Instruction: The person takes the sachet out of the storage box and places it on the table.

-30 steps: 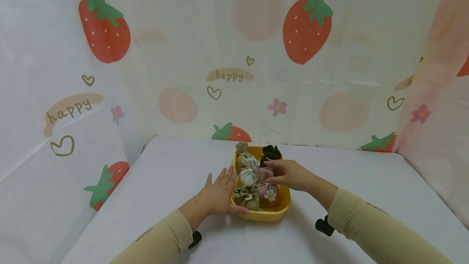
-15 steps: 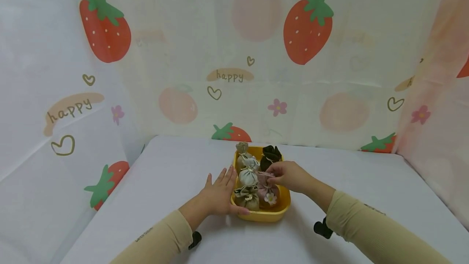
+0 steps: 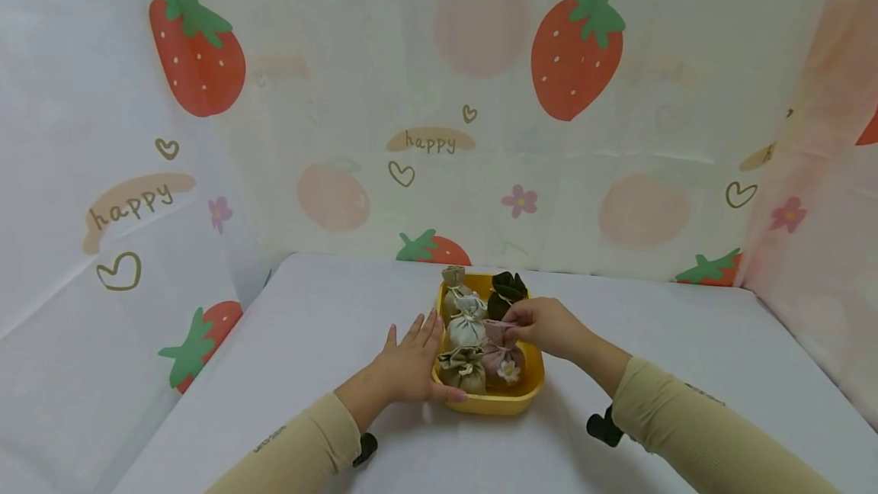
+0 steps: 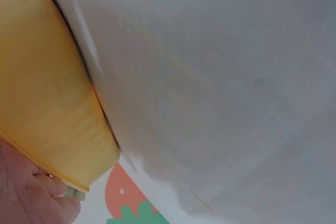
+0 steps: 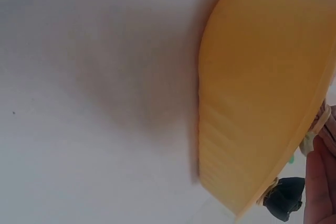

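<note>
A yellow plastic basket (image 3: 511,405) holds several small drawstring pouches. My right hand (image 3: 549,326) pinches the gathered top of the pink pouch (image 3: 499,357), which has a white flower on its front and sits in the basket's near right part. Spread along the basket's left rim, my left hand (image 3: 406,367) rests with straight fingers, its thumb over the near corner. Beside the pink pouch are a white pouch (image 3: 466,332) and an olive-tan pouch (image 3: 463,372). Farther back stand a beige pouch (image 3: 453,280) and a dark pouch (image 3: 507,292). The right wrist view shows my fingers (image 5: 317,187) at the pink pouch's neck.
The basket stands on a white-covered table (image 3: 329,303). A curtain (image 3: 370,75) printed with strawberries hangs behind and along both sides. Black straps' ends (image 3: 605,427) hang below my wrists.
My right thumb and fingers have closed on the pink pouch's top and drawn it slightly upright. The left hand and the basket have stayed in place.
</note>
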`<state>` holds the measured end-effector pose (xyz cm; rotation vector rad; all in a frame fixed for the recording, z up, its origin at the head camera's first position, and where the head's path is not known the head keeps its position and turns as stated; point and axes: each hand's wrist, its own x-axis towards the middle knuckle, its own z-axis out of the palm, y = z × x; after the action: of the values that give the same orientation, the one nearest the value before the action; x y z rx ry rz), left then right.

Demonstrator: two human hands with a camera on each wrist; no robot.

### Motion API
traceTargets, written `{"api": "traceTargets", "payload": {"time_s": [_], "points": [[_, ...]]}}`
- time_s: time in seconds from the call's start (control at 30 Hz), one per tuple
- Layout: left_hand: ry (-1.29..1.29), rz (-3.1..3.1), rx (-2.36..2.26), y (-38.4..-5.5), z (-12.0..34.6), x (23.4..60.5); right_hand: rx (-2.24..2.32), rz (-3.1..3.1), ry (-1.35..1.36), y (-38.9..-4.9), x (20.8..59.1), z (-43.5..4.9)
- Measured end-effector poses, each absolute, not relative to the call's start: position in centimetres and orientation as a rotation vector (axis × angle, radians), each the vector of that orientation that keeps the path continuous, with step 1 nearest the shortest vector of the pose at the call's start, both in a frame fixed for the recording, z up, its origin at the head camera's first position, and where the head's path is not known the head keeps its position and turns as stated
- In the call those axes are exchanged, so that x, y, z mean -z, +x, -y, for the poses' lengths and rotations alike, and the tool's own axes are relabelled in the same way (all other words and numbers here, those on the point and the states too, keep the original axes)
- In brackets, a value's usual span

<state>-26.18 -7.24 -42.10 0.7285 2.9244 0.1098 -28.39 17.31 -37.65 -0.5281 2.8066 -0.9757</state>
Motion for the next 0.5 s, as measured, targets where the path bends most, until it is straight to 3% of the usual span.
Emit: {"api": "traceTargets", "payload": {"time_s": [0.5], "points": [[0.719, -2.918, -0.114, -26.3, 7.3, 42.2, 0.964, -2.883, -0.513, -28.6, 36.4, -18.6]]}}
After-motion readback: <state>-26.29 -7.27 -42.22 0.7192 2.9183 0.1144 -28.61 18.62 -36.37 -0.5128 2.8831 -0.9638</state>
